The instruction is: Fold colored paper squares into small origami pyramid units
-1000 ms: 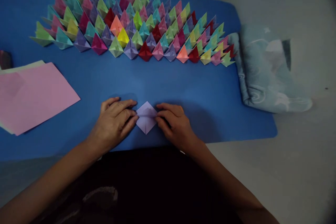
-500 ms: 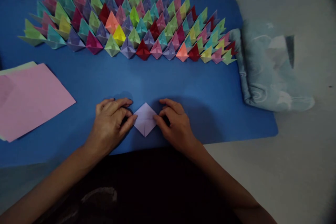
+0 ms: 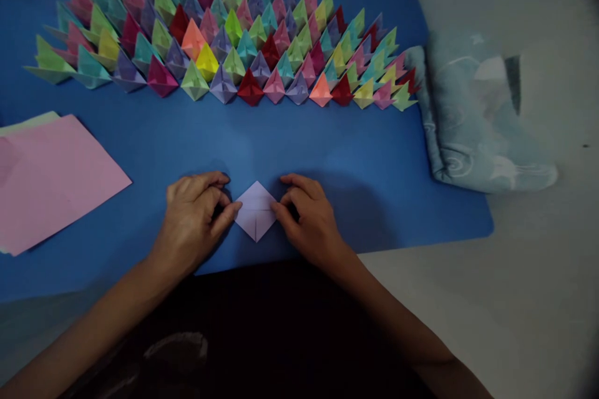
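A small lilac origami paper (image 3: 256, 215), folded into a diamond, lies on the blue table between my hands. A horizontal crease or flap edge crosses its middle, and a short vertical line runs to the lower corner. At its left corner, my left hand (image 3: 199, 212) pinches the paper with the thumb on top; fingertips underneath are hidden. My right hand (image 3: 306, 212) grips the right corner the same way, thumb on top and fingers curled.
Rows of colourful folded paper boats (image 3: 224, 84) stand across the back of the blue table (image 3: 299, 143). Pink paper sheets (image 3: 65, 181) are stacked at the left, over a pale green one. A folded grey-blue cloth (image 3: 472, 124) rests at the right edge.
The whole view has shifted slightly, so everything appears a little further left. Both hands keep their hold on the lilac paper, with no clear change in its folds.
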`<state>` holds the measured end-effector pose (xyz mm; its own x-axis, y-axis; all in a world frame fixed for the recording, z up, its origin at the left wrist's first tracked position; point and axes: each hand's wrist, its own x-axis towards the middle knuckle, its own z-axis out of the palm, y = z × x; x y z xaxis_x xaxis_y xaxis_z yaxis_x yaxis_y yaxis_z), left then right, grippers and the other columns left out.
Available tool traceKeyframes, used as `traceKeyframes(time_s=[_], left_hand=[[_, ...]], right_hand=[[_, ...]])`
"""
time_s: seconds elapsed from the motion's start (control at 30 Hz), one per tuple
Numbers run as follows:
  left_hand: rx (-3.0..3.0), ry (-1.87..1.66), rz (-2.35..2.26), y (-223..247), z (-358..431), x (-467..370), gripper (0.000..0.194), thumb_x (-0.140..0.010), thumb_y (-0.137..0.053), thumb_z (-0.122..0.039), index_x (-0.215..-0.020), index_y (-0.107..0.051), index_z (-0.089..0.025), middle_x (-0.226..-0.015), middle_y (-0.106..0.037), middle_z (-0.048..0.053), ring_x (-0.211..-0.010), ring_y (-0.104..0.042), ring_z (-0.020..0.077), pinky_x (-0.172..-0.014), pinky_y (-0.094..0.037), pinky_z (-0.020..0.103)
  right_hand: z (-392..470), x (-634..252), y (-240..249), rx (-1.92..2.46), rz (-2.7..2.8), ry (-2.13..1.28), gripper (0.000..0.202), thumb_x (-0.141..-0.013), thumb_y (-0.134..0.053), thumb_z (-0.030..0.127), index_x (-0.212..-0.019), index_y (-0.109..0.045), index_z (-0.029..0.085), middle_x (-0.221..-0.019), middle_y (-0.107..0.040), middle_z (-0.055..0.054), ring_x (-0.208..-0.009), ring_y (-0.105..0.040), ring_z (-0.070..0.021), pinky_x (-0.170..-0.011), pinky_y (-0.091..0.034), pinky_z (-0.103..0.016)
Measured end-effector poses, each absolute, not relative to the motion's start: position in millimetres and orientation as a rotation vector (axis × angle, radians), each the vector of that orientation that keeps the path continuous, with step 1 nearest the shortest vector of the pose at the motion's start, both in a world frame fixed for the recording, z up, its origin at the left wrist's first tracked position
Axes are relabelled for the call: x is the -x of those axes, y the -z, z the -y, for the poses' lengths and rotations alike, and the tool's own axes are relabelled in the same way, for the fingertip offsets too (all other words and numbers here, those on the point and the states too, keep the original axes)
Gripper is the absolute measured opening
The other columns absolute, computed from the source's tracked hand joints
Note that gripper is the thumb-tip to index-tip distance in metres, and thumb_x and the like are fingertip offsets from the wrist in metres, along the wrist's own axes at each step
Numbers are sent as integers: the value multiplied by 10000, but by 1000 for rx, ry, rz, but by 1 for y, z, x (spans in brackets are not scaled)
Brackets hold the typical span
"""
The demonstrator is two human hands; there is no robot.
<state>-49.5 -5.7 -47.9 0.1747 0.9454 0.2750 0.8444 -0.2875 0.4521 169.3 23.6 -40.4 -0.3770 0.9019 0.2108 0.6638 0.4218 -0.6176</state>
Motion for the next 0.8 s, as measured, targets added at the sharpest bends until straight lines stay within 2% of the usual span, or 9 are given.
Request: traceKeyframes(time_s=[0.3,0.47,0.63,0.8], left_hand=[[-2342,-599,-1687,42,0,65,165,-967,-552,-362,-1014,-645,-234,-1185,-670,95,-1071,-611,291,-873,-460,468],[-2627,-586,-1619,33,1,53,203,-976,-528,-233,-1092,-694,-236,-1164,-686,107,-1031,-611,293,-831,-456,449],[-2927,-527,-1286,33,6,44,299,-999,-446,-123,-1155,-685,-211,-1067,-737,69,-953,-651,214,-952,-433,433],[-2997,-490,-1309,29,15,51,351,-992,-384,-56,-1179,-663,-159,-1083,-742,83,-958,-663,228,-989,-402,477]], right_hand=[[-23,-168,40,1382,2165,-602,15,-900,-613,208,-885,-609,207,-1263,-645,-127,-1166,-589,-283,-974,-459,-472],[-24,-167,38,1417,2190,-616,18,-896,-606,231,-905,-617,219,-1296,-634,-113,-1172,-575,-286,-989,-435,-481],[-25,-168,38,1451,2196,-599,18,-889,-615,245,-898,-616,229,-1301,-639,-96,-1173,-565,-287,-994,-415,-479],[-24,-173,38,1485,2192,-609,44,-880,-624,267,-914,-622,238,-1328,-630,-84,-1214,-526,-311,-989,-390,-500]])
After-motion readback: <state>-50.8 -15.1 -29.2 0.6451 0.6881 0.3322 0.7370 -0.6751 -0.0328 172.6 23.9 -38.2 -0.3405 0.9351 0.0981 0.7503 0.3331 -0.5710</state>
